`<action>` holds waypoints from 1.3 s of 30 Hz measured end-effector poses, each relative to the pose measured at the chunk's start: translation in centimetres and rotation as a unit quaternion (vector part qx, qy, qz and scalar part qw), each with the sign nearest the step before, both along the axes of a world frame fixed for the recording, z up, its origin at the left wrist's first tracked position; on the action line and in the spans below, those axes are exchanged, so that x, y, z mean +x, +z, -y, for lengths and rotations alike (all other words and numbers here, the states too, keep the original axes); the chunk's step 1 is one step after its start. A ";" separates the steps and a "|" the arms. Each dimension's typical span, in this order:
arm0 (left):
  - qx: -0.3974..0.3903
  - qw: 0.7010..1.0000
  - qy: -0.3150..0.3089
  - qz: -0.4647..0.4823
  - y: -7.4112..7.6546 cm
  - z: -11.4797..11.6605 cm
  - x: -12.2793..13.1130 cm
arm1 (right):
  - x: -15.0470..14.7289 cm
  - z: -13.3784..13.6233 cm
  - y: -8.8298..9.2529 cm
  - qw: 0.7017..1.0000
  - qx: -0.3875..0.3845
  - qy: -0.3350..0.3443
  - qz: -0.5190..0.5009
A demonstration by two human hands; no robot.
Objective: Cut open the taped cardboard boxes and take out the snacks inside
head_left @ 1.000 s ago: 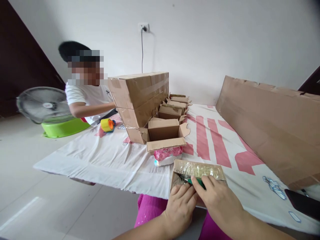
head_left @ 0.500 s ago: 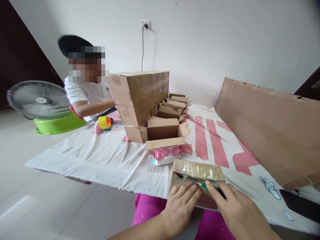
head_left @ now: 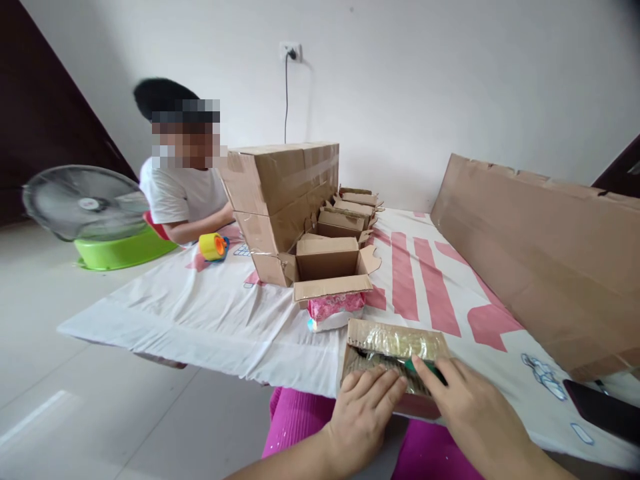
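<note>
A small taped cardboard box [head_left: 363,363] lies in front of me at the table's near edge, a gap open along its top. On its near left part my left hand [head_left: 367,407] lies flat, fingers stretched out and pressing down. My right hand [head_left: 470,403] is closed round a green box cutter [head_left: 439,373], index finger laid forward along it. The cutter's front end is at the gap beside the clear tape; its blade cannot be made out. Just beyond the box are a pink packet [head_left: 336,307] and an open cardboard box [head_left: 333,287].
Stacked closed cartons [head_left: 285,183] stand behind a row of open boxes [head_left: 343,220]. Yellow tape [head_left: 210,247] lies left. A large cardboard sheet [head_left: 540,253] and a phone [head_left: 603,407] are right. A person [head_left: 175,193] sits across, near a fan [head_left: 85,203].
The box cutter and my right hand have shifted slightly along the gap. My left hand stays on the box. The person across has leaned to the right, with the arm lower.
</note>
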State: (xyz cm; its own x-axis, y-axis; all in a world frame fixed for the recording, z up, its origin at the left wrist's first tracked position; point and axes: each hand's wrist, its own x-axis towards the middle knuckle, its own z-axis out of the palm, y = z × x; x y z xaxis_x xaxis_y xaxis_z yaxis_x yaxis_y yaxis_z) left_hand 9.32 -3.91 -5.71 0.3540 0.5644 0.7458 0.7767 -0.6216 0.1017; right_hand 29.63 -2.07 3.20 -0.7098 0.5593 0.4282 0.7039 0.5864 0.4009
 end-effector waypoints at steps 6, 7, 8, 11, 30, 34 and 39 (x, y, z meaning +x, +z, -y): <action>-0.015 1.000 -0.004 0.014 -0.2 -0.1 0.3 | -1.6 -0.1 0.0 0.998 -0.022 0.045 -0.037; -0.015 1.000 0.000 0.011 -0.2 -0.1 0.3 | -2.1 -0.4 -0.1 0.998 -0.029 0.051 -0.040; -0.015 1.000 0.004 0.008 -0.2 -0.1 0.3 | -2.6 -0.6 -0.2 0.997 -0.035 0.053 -0.039; -0.009 1.000 0.002 0.000 -0.1 -0.1 0.2 | -2.8 -1.1 -0.3 0.999 -0.039 0.030 -0.020; -0.043 0.999 -0.004 -0.004 0.8 0.5 0.0 | 7.0 0.8 -1.0 0.989 -0.080 -0.090 -0.084; -0.080 0.996 -0.022 -0.036 4.1 1.1 -1.0 | 10.0 0.8 -0.9 0.970 -0.149 -0.091 -0.171; -0.097 0.995 0.005 -0.022 6.6 -1.7 -2.5 | 12.8 -0.4 -5.1 0.930 -0.164 -0.141 -0.298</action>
